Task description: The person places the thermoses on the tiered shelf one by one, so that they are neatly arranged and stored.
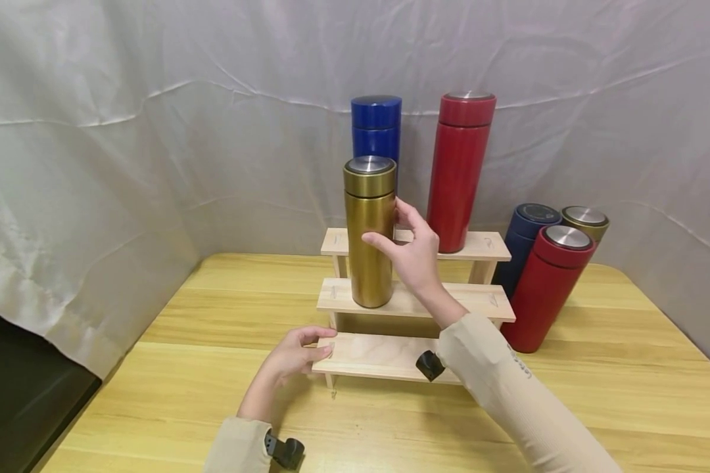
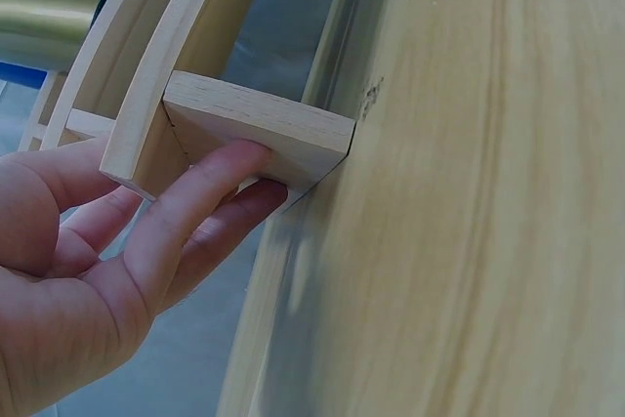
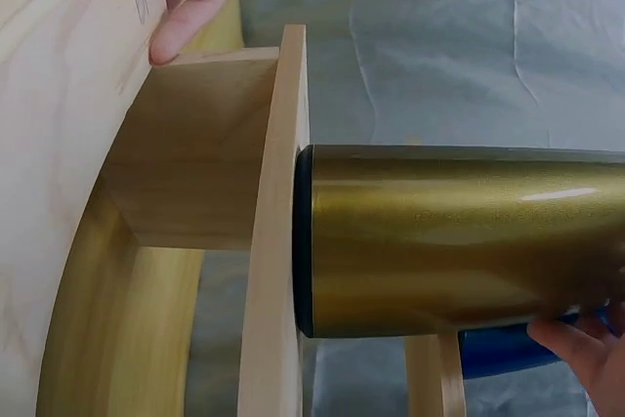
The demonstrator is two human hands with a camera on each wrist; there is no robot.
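A gold thermos bottle point(image 1: 369, 246) with a steel-topped lid stands upright at the left end of the middle step of a three-step wooden display stand point(image 1: 378, 355). My right hand point(image 1: 417, 256) holds it from the right, thumb across the front and fingers behind. In the right wrist view, the base of the gold bottle point(image 3: 410, 241) sits against the step. My left hand point(image 1: 290, 358) grips the left end of the lowest step. Fingers point(image 2: 215, 178) press on the side leg under that step in the left wrist view.
On the top step stand a blue bottle point(image 1: 377, 125), partly hidden behind the gold one, and a red bottle point(image 1: 461, 171). Right of the stand are another red bottle point(image 1: 544, 295), a dark blue bottle point(image 1: 517, 246) and a second gold bottle point(image 1: 588, 223). A grey curtain point(image 1: 260, 164) hangs behind the table.
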